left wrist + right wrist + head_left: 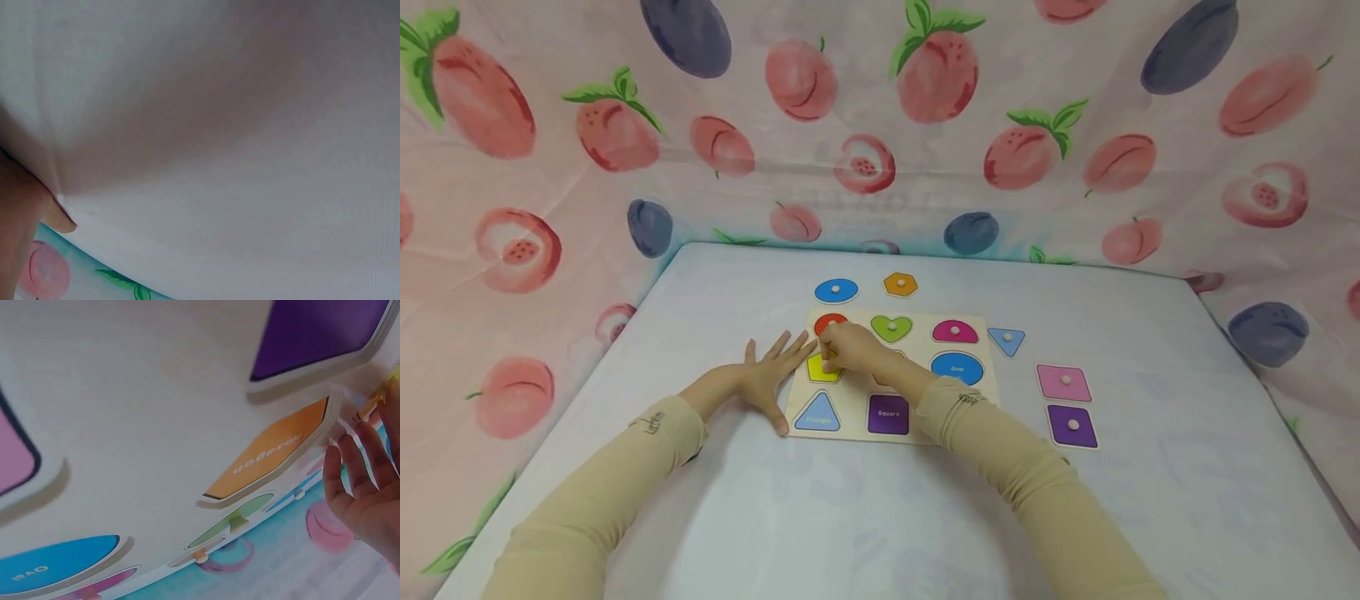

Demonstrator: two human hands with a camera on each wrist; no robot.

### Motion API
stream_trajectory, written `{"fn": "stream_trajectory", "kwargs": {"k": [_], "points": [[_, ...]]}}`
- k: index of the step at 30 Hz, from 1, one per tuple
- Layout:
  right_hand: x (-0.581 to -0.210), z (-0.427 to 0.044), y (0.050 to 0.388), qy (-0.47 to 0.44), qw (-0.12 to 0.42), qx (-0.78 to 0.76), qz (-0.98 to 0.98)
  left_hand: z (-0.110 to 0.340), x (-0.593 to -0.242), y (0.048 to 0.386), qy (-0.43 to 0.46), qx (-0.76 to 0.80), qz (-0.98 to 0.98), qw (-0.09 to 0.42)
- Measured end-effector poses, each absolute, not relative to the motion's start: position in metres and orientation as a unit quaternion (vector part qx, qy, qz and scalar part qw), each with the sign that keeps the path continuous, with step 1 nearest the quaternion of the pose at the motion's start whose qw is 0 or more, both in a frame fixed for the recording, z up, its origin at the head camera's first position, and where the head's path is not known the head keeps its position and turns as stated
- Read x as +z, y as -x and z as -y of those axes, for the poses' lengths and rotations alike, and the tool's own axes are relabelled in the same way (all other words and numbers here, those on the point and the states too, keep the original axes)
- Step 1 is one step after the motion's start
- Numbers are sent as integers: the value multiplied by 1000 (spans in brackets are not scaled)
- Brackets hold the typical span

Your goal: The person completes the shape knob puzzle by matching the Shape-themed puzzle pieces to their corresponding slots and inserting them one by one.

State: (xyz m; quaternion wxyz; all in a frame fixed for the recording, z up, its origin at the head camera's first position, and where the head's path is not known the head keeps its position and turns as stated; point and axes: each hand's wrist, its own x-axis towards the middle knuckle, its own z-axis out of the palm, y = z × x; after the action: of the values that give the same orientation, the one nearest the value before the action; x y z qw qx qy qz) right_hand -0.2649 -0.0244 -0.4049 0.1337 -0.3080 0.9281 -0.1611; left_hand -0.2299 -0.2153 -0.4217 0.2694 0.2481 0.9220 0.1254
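A wooden shape puzzle board [853,421] lies flat on the white table. My right hand [853,346] reaches over its left part and pinches the yellow pentagon piece [822,372] at its slot; the knob is hidden by the fingers. Spread out flat, my left hand [767,379] touches the board's left edge. Knobbed pieces sit on the board: a red circle [827,322], a green heart [891,328] and a magenta semicircle [953,332]. Bare slots show a triangle [817,412], a purple square [888,414], a blue oval [957,368] and an orange hexagon [275,447].
Loose knobbed pieces lie around the board: a blue oval piece [837,291] and an orange hexagon piece [900,285] behind it, a blue triangle piece [1006,340], a pink rectangle piece [1063,383] and a purple square piece [1072,427] at right. A fruit-printed curtain [865,108] surrounds the table.
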Motion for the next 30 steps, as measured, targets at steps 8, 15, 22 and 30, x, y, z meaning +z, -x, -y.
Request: {"fn": "stream_trajectory", "kwargs": {"k": [8,15,22,30], "points": [[-398,21,277,333,172,-161,-913,216,-420,232,-258,124,-920,266],[-397,12,288,347,215,-185,-894,217,-422,231,-252,124,-921,271],[-395,-3,296,350,234,-221,-880,215,-425,229,-254,122,-920,271],[-395,-18,311,345,192,-252,-883,214,-424,230,-235,121,-925,274]]}}
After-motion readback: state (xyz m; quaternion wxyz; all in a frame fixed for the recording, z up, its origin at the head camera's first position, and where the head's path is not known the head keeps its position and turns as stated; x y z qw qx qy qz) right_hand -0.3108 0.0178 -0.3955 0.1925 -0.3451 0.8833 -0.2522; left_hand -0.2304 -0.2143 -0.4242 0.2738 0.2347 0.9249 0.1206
